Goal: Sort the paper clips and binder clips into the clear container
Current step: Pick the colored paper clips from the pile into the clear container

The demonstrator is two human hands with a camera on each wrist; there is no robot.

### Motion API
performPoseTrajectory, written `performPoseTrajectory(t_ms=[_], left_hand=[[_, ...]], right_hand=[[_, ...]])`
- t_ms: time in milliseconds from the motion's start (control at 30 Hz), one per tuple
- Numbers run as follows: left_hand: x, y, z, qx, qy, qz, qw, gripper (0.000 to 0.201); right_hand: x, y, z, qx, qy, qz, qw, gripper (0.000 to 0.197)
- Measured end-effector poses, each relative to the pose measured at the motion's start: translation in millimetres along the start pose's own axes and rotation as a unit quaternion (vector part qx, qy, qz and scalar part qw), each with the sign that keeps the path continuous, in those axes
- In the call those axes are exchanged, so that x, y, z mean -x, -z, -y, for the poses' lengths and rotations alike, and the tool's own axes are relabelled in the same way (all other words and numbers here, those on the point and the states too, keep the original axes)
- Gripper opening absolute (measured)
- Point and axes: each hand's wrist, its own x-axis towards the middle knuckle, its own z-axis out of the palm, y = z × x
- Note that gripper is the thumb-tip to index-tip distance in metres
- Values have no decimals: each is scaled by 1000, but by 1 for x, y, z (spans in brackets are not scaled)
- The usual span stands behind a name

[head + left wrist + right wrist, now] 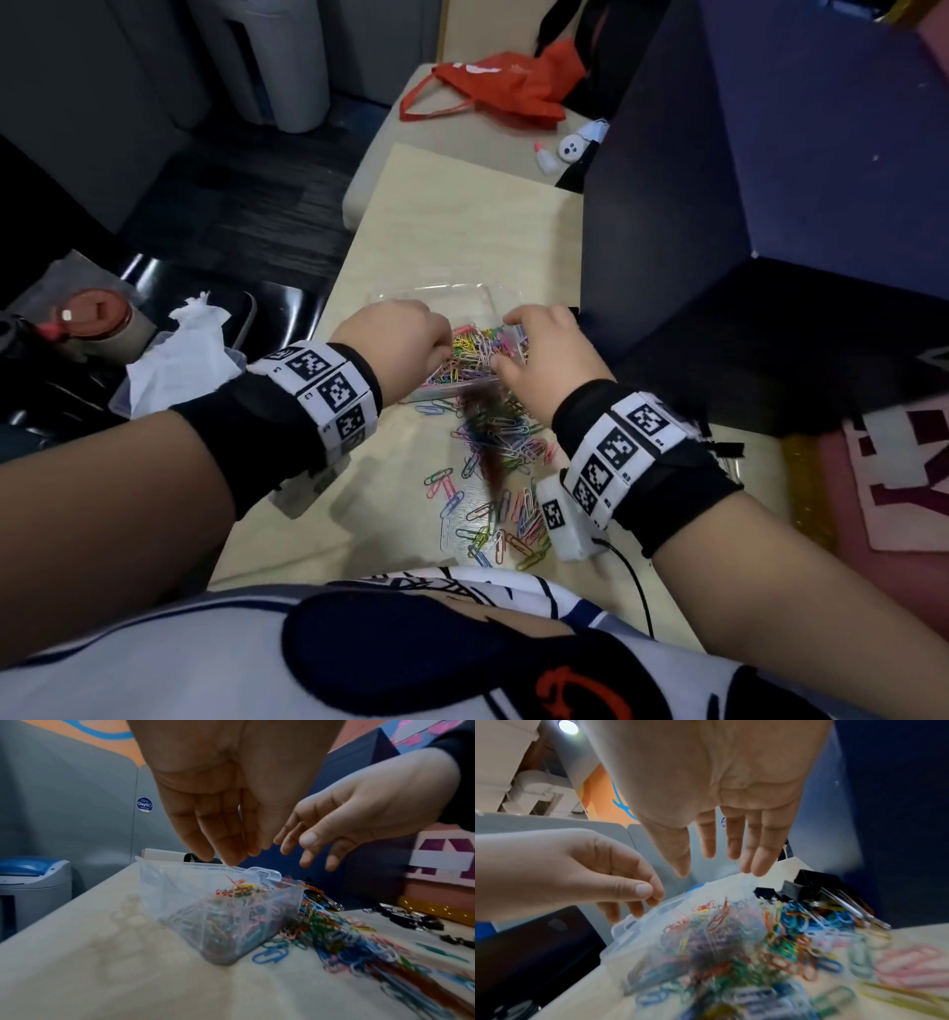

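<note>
A clear plastic container (436,298) sits on the pale table (462,216), holding a heap of coloured paper clips (477,349). More paper clips (493,462) lie scattered on the table between the container and my body. My left hand (411,334) hovers over the container's left side. Its fingers (226,845) hang down, bunched near the rim, with nothing seen in them. My right hand (534,344) hovers over the right side, its fingers (734,841) straight and spread, holding nothing. Black binder clips (798,886) lie just right of the container (680,933).
A dark blue partition (719,205) stands close along the table's right side. A red bag (493,87) and small white items (570,149) lie at the far end. Left of the table are a crumpled tissue (179,354) and a lidded cup (92,313).
</note>
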Motion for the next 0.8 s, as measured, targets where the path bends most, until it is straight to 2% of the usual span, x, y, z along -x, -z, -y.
performPoseTrajectory(t_ms=[67,133,167,233,333,400,500,633,733,800], left_hand=[[5,-3,0,-11,3,18,1000,22],[12,-7,-4,-25,0,58,998,19],[14,-9,-6,-37,-6,85,996,20],[18,-13,-12,-68,-16,138,988,24],[21,-23,-16,-117,-25,174,977,27],[23,-32,-16,-123,-29,178,976,29],[27,-44,-18,-106,-32,171,979,44],[32,-59,-27,-106,-77,166,977,58],[37,-64,-34,-82,-104,182,974,64],[40,-66,-36,-86,-118,199,969,83]], right_hand=[[8,-8,-7,32,17,6,999,27],[17,-20,-15,65,52,47,995,22],[20,-28,-18,80,75,72,991,27],[25,-44,-22,108,113,113,981,49],[30,-61,-27,156,120,147,969,74],[33,-66,-31,179,122,133,967,72],[42,-65,-36,173,138,104,970,53],[54,-62,-47,142,144,128,971,39],[55,-55,-54,60,86,59,993,32],[51,-51,-60,36,29,13,999,39]])
